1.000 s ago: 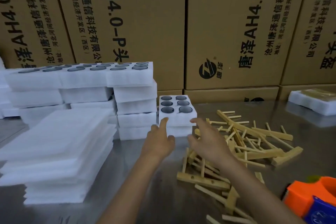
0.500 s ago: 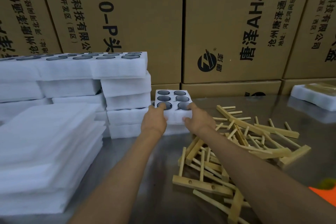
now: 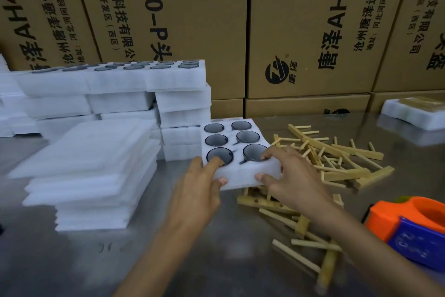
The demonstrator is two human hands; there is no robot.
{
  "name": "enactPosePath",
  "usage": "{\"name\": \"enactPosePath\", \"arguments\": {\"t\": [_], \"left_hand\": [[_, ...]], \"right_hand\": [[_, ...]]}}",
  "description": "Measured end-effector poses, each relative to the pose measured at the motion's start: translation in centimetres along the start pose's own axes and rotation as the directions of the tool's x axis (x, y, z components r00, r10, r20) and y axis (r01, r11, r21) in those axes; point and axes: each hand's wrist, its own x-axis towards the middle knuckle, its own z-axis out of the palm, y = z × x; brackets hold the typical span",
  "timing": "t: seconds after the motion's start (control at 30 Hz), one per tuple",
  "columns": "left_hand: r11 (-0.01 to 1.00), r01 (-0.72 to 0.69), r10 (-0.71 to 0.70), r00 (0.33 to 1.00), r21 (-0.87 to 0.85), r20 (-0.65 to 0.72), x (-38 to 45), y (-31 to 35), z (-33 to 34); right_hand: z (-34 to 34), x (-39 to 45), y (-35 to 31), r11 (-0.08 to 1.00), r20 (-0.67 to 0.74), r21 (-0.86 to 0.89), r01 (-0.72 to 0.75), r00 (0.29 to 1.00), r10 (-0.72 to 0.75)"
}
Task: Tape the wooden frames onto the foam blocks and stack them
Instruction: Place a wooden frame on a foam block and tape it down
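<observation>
White foam block (image 3: pixel 243 171), six round wells on top, is pinched at its near edge by both your hands. Left hand (image 3: pixel 197 190): a finger dips into the near-left well, thumb on the front face. Right hand (image 3: pixel 291 178): fingers curl over the near-right well, thumb on the front face. Block sits tilted, its right side above the wooden frames (image 3: pixel 332 164) scattered on the steel table (image 3: pixel 216 260). Foam stacks (image 3: pixel 115 94) stand left; flat foam sheets (image 3: pixel 91 171) nearer. Orange tape dispenser (image 3: pixel 409 227) lies at right.
</observation>
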Motion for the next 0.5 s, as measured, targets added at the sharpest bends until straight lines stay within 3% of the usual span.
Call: {"name": "enactPosePath", "arguments": {"t": [0.27, 0.5], "left_hand": [[0.977, 0.092, -0.102, 0.994, 0.192, 0.048, -7.0, -2.3, -4.3], [0.987, 0.123, -0.138, 0.979, 0.104, 0.147, -9.4, -3.8, -0.8]], "right_hand": [[3.7, -5.6, -3.4, 0.966, 0.137, 0.259, 0.019, 0.989, -0.056], [7.1, -8.7, -1.2, 0.967, 0.123, 0.253, -0.031, 0.992, -0.001]]}}
